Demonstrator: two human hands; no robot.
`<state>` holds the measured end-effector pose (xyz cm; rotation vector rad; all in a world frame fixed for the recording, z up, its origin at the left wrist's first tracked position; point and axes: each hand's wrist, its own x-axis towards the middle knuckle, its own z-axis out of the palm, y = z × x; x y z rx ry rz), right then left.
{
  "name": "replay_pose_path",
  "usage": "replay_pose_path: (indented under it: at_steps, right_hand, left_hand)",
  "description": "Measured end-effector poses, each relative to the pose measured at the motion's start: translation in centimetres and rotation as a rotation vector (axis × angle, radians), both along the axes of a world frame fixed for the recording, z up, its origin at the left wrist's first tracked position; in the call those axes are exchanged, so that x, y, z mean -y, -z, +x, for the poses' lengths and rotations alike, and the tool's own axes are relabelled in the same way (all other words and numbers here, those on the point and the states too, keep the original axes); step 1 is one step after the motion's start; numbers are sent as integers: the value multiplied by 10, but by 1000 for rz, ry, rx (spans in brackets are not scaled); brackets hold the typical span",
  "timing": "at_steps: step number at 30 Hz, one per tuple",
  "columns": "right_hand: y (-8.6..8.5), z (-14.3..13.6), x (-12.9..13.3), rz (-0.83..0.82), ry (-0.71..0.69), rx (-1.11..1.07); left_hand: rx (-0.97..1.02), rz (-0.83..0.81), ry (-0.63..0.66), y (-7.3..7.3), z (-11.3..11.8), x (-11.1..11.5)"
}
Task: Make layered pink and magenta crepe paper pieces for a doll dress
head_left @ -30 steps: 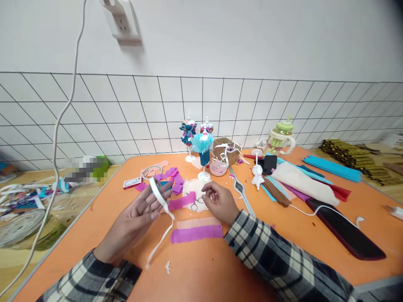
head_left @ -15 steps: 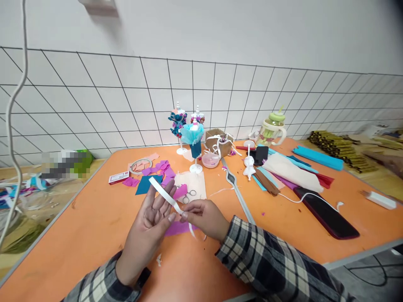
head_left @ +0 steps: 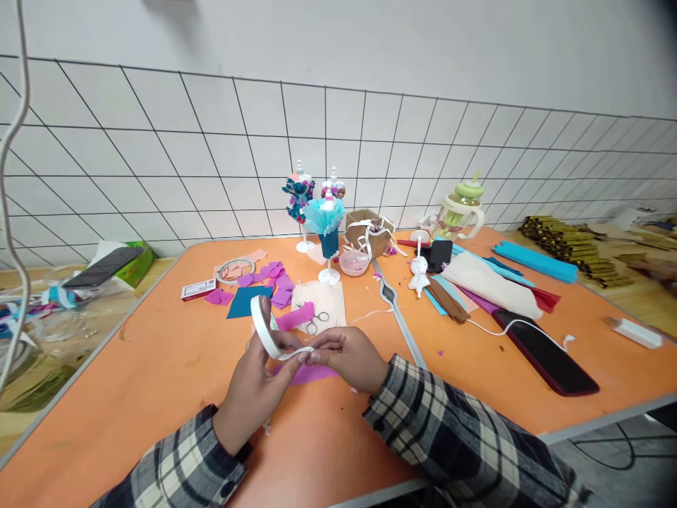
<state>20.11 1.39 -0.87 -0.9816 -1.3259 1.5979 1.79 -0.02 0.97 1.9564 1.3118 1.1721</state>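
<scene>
A roll of white tape (head_left: 264, 330) stands on edge at my left hand (head_left: 259, 384), whose fingers are curled round it, thumb pinching the strip. The strip's end runs to my right hand (head_left: 346, 356), which pinches it beside the left thumb. Beneath the hands lies a purple paper piece (head_left: 312, 374). Scissors (head_left: 317, 319) rest on a pale sheet (head_left: 333, 293) just beyond, beside a magenta strip (head_left: 296, 317). A small white form in a blue paper dress (head_left: 328, 240) stands behind them.
On the orange table (head_left: 159, 353) are a teal square (head_left: 248, 302), a ring (head_left: 235, 270), a pink bowl (head_left: 354, 263) and a brown box (head_left: 370, 236). Rightwards are a white figure (head_left: 419, 275), crepe rolls (head_left: 491, 286), a phone (head_left: 550, 356) and a bottle (head_left: 459, 212).
My left hand has turned from palm-up to curled round the tape. The tape now shows as an upright loop, and the strip between my hands is shorter and flatter.
</scene>
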Motion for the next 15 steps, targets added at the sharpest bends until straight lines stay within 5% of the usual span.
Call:
replay_pose_path:
  at_steps: [7,15]
  right_hand:
    - [-8,2,5,-4,26,63]
    - [-9,1,7,57,48,85]
  left_hand:
    - [272,-114,28,-2,5,2]
    - [342,-256,-30,-12,5,-1]
